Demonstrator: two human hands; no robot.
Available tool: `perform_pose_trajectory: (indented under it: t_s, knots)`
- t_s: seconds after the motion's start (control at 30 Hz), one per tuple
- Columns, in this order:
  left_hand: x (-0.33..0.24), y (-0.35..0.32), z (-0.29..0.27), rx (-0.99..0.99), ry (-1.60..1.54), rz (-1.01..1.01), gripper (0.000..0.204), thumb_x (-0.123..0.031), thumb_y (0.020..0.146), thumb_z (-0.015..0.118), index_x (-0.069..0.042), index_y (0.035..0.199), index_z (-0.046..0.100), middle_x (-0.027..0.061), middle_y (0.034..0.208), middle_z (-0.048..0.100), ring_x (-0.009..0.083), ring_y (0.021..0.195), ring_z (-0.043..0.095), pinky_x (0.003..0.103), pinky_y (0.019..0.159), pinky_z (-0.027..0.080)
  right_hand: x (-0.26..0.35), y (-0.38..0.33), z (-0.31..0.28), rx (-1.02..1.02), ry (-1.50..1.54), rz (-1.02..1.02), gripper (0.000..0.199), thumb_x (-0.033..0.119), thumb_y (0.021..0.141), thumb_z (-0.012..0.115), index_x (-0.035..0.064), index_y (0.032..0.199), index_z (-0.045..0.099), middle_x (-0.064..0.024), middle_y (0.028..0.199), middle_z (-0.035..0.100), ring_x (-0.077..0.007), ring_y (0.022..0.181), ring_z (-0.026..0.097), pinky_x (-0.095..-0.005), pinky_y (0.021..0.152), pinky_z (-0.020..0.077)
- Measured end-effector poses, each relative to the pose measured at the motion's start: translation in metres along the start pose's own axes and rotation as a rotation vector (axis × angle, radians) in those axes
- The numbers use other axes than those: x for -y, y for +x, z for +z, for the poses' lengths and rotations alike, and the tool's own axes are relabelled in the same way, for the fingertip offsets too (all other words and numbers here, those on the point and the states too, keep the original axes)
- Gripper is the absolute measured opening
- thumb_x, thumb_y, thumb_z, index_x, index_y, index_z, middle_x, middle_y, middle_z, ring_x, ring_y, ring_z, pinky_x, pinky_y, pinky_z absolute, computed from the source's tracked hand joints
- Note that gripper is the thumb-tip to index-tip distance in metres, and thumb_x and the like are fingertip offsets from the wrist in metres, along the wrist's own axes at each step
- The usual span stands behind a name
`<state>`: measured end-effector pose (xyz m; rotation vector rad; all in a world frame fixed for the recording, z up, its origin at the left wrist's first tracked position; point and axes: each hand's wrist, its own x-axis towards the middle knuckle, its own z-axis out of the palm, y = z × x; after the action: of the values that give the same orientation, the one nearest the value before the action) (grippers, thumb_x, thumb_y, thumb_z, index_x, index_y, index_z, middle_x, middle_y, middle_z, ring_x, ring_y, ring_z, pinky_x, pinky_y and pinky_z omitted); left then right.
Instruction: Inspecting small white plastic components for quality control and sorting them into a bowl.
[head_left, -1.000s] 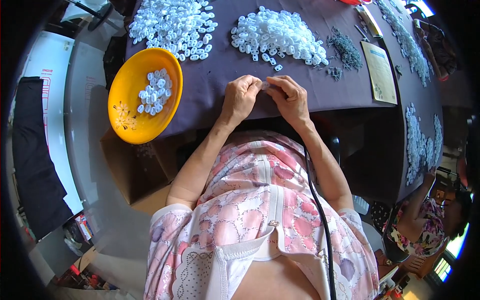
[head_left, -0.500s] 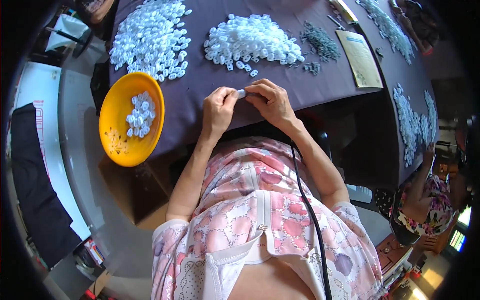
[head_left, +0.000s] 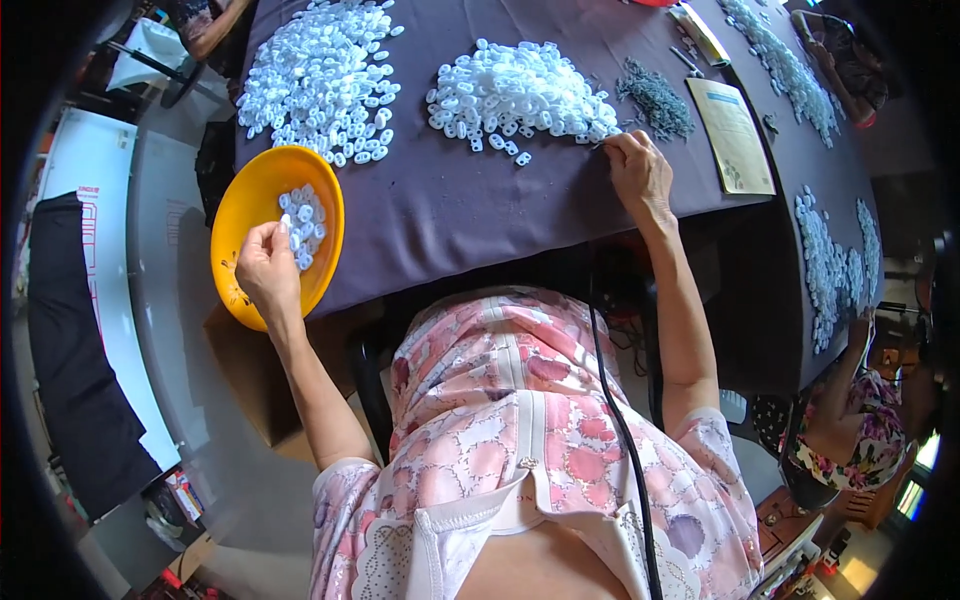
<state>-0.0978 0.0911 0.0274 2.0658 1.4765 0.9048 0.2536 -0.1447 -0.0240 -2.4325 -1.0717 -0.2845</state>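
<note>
My left hand (head_left: 268, 270) is over the yellow bowl (head_left: 232, 200), its thumb and fingers closed on a small white oval plastic piece (head_left: 286, 221). Several similar white pieces (head_left: 308, 213) lie inside the bowl below it. My right hand (head_left: 642, 180) rests on the dark tablecloth at the right end of the middle heap of white two-holed pieces (head_left: 520, 90). Its fingertips are pinched together, and anything between them is too small to make out. Just beyond it lies a pile of tiny grey-green parts (head_left: 655, 100).
A larger heap of white pieces (head_left: 315, 80) covers the table's far left. Right of the grey pile are a tan booklet (head_left: 730, 135) and a pen-like tool (head_left: 686, 62). More heaps (head_left: 825, 260) lie on the right, where another person (head_left: 850, 420) sits. A dark cable (head_left: 615, 400) hangs down my front.
My hands were together at the table's near edge around a white piece. The left has moved to the bowl with a white piece; the right has reached forward and right to the heaps.
</note>
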Motion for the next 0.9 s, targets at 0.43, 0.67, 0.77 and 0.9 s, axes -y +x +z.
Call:
perform_pose_trajectory:
  t_s: [0.43,0.67,0.77,0.9]
  knots:
    - [-0.102,-0.049,0.145,0.317,-0.283,0.583,0.008,-0.007,0.077,0.062,-0.004,0.084,0.065,0.0121,0.079,0.062,0.0296,0.071,0.061,0.036,0.064,0.049,0.040,-0.020,0.014,-0.073,0.521,-0.160,0.003,0.001,0.081,0.053,0.0033,0.083,0.051,-0.0157,0.074,0.055,-0.0338,0.067,0.057,-0.0379,0.058,0.0441]
    - [-0.114,-0.054,0.189,0.408,-0.137,0.659,0.011,-0.008,0.079,0.059,-0.007,0.088,0.065,0.0145,0.082,0.058,0.0323,0.071,0.061,0.040,0.064,0.050,0.053,-0.031,0.024,-0.115,0.569,-0.089,0.008,-0.002,0.077,0.054,0.0037,0.083,0.052,-0.0128,0.073,0.056,-0.0309,0.066,0.058,-0.0351,0.059,0.0456]
    - [-0.112,-0.054,0.189,0.406,-0.116,0.680,0.009,-0.009,0.079,0.058,-0.007,0.086,0.064,0.0141,0.082,0.057,0.0322,0.071,0.061,0.040,0.062,0.050,0.054,-0.032,0.023,-0.116,0.579,-0.095,0.010,-0.002,0.077,0.055,0.0037,0.084,0.054,-0.0123,0.074,0.057,-0.0295,0.067,0.059,-0.0337,0.060,0.0463]
    - [-0.111,-0.055,0.179,0.449,-0.175,0.687,0.008,-0.009,0.079,0.061,-0.006,0.085,0.063,0.0116,0.081,0.058,0.0293,0.071,0.061,0.037,0.062,0.049,0.053,-0.033,0.022,-0.078,0.609,-0.081,0.012,-0.003,0.076,0.057,0.0035,0.086,0.059,-0.0106,0.076,0.060,-0.0242,0.069,0.061,-0.0300,0.060,0.0469]
